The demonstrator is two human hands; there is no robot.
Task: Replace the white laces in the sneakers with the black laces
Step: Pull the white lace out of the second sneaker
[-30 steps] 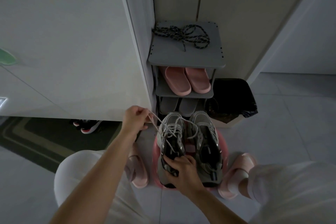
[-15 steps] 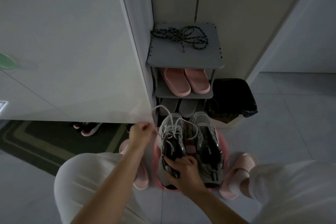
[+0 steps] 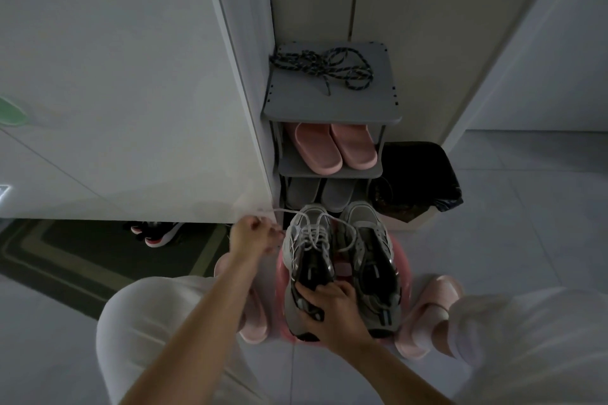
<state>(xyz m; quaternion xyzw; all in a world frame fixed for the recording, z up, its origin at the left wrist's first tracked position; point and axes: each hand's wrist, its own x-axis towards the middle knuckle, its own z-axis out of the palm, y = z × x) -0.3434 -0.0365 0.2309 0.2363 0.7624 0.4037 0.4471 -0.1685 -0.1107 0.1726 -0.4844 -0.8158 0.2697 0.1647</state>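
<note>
Compared with a second ago, the left hand [image 3: 251, 233] sits a little lower and closer to the sneakers, while the right hand [image 3: 329, 307] has not shifted.

Head view: the left hand pinches a free end of the white lace [image 3: 312, 235] just left of the left sneaker [image 3: 307, 260], fingers curled round it. The right hand grips that sneaker at its heel opening, steadying it. Both sneakers, the right sneaker [image 3: 373, 260] alongside, stand on a pink stool [image 3: 403, 260], toes pointing away from the person, heels towards them. The lace runs sideways from the upper eyelets to the left hand, across the shoe's long axis, so the coming pull likely goes leftward. The black laces [image 3: 322, 67] lie coiled on the grey rack [image 3: 329, 105], beyond both hands, the left nearer.
</note>
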